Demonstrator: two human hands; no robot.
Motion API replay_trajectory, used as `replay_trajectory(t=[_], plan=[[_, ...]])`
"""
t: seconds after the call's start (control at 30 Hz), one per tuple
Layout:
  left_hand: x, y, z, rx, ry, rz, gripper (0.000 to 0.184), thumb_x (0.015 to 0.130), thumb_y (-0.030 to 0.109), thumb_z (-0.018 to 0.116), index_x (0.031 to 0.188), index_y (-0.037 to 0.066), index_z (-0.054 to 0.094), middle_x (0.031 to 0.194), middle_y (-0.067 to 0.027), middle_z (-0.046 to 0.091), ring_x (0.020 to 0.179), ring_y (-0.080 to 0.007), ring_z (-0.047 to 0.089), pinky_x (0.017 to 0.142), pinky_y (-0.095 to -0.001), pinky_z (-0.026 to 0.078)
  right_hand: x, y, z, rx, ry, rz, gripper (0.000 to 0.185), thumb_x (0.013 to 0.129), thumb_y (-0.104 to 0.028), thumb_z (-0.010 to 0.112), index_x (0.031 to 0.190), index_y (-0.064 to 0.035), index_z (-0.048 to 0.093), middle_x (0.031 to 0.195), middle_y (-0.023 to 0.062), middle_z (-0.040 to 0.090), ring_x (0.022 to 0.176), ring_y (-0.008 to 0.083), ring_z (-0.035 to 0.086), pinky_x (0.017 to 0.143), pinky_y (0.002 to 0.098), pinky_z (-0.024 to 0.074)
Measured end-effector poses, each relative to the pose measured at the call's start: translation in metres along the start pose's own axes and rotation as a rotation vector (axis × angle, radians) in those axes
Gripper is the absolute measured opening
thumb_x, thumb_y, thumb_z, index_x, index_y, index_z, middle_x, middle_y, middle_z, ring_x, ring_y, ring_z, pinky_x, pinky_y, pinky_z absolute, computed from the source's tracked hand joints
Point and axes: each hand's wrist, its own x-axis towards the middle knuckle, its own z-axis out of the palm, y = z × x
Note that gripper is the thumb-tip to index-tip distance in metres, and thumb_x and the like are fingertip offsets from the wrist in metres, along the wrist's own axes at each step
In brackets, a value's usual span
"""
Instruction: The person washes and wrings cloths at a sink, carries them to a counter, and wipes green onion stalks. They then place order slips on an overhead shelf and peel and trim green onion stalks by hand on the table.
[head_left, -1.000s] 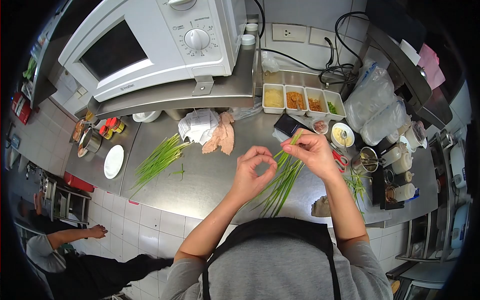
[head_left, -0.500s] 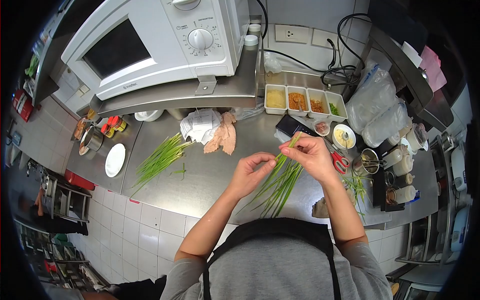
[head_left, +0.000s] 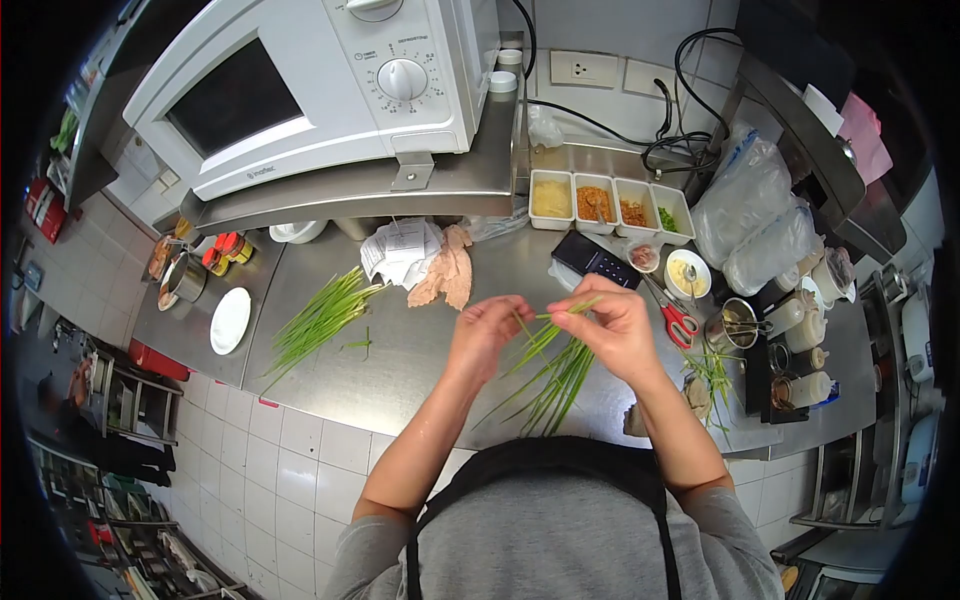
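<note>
Since half a second ago, the left hand (head_left: pixel 482 338) has shifted left, its fingertips now pinching a thin green strand (head_left: pixel 533 339), while the right hand (head_left: pixel 622 332) grips the far ends of green stalks (head_left: pixel 562 385) slanting toward the near edge of the counter (head_left: pixel 420 375).

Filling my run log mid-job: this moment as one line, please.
Right hand: pinching green stalks | Left hand: close beside their upper ends, grip unclear | On steel counter: red-handled scissors, another green bunch

The stalks (head_left: pixel 565 378) are green, the scissor handles (head_left: pixel 671 316) red, the plate (head_left: pixel 231 320) white
</note>
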Motion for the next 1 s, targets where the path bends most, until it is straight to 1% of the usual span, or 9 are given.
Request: replay_trajectory(t=[0.1,0.13,0.23,0.37,0.53,0.73,0.83,0.93,1.0], plan=[[-0.005,0.008,-0.006,-0.078,0.013,-0.036,0.016,0.091,0.017,0.052,0.098,0.004,0.058,0.078,-0.0014,0.057,0.068,-0.0107,0.055,0.064,-0.0228,0.045,0.002,0.006,-0.008,0.335,0.131,0.223,0.011,0.08,-0.006,0.066,0.086,0.0021,0.068,0.071,0.0012,0.059,0.066,0.009,0.052,0.061,0.0229,0.0416],[-0.008,0.01,-0.007,-0.088,-0.007,-0.04,0.018,0.091,0.019,0.051,0.099,0.004,0.056,0.074,0.0002,0.054,0.063,-0.0092,0.053,0.059,-0.0214,0.044,0.003,0.02,-0.014,0.46,0.142,0.22,0.012,0.08,-0.006,0.066,0.089,0.0021,0.067,0.077,0.0015,0.062,0.065,0.0084,0.051,0.061,0.0228,0.042],[-0.011,0.021,-0.017,-0.022,-0.275,-0.148,0.025,0.094,0.026,0.048,0.103,0.004,0.053,0.068,0.0043,0.041,0.054,-0.0045,0.037,0.047,-0.0184,0.031,0.003,0.033,-0.022,0.675,0.205,0.34,0.011,0.08,-0.006,0.066,0.089,0.0001,0.067,0.084,0.0047,0.065,0.065,0.0085,0.052,0.063,0.0229,0.0431],[-0.021,0.033,-0.018,0.249,-0.335,-0.282,0.036,0.094,0.036,0.046,0.103,0.003,0.058,0.063,0.0073,0.033,0.051,-0.0036,0.026,0.045,-0.018,0.02,0.002,0.048,-0.032,0.729,0.222,0.341,0.011,0.081,-0.006,0.066,0.09,-0.0014,0.067,0.088,0.0061,0.066,0.066,0.0089,0.053,0.064,0.0235,0.0444],[-0.03,0.033,-0.033,0.575,-0.495,-0.291,0.042,0.094,0.039,0.045,0.105,0.003,0.063,0.059,0.0092,0.028,0.05,-0.004,0.025,0.046,-0.0193,0.021,0.003,0.048,-0.048,0.657,0.261,0.294,0.011,0.081,-0.006,0.065,0.091,0.0001,0.066,0.088,0.0067,0.065,0.067,0.0086,0.052,0.065,0.022,0.0434],[-0.042,0.035,-0.039,0.55,-0.562,-0.303,0.04,0.094,0.039,0.045,0.108,0.007,0.063,0.06,0.0086,0.033,0.054,-0.0046,0.028,0.05,-0.0194,0.025,0.008,0.036,-0.058,0.5,0.283,0.23,0.011,0.081,-0.006,0.066,0.089,0.0011,0.066,0.085,0.0059,0.065,0.067,0.0079,0.05,0.064,0.0213,0.0414],[-0.045,0.033,-0.039,0.635,-0.604,-0.186,0.034,0.095,0.034,0.046,0.099,0.005,0.064,0.065,0.0073,0.039,0.057,-0.0058,0.03,0.054,-0.0175,0.026,0.01,0.031,-0.059,0.428,0.292,0.185,0.011,0.081,-0.006,0.066,0.089,0.0019,0.066,0.081,0.0047,0.063,0.067,0.0076,0.049,0.063,0.0203,0.0408],[-0.046,0.029,-0.042,0.717,-0.591,-0.109,0.031,0.096,0.029,0.045,0.095,0.004,0.063,0.071,0.0075,0.045,0.062,-0.0037,0.035,0.057,-0.0184,0.032,0.011,0.022,-0.059,0.352,0.298,0.125,0.011,0.08,-0.005,0.066,0.089,0.0021,0.066,0.077,0.0029,0.06,0.066,0.0082,0.049,0.062,0.0201,0.0403],[-0.046,0.028,-0.039,0.699,-0.47,-0.052,0.024,0.093,0.026,0.048,0.089,0.006,0.062,0.066,0.008,0.043,0.057,-0.0036,0.032,0.053,-0.0179,0.028,0.008,0.014,-0.057,0.236,0.305,0.008,0.011,0.079,-0.004,0.067,0.088,0.0019,0.067,0.076,0.003,0.058,0.066,0.0089,0.05,0.061,0.0205,0.0403]])
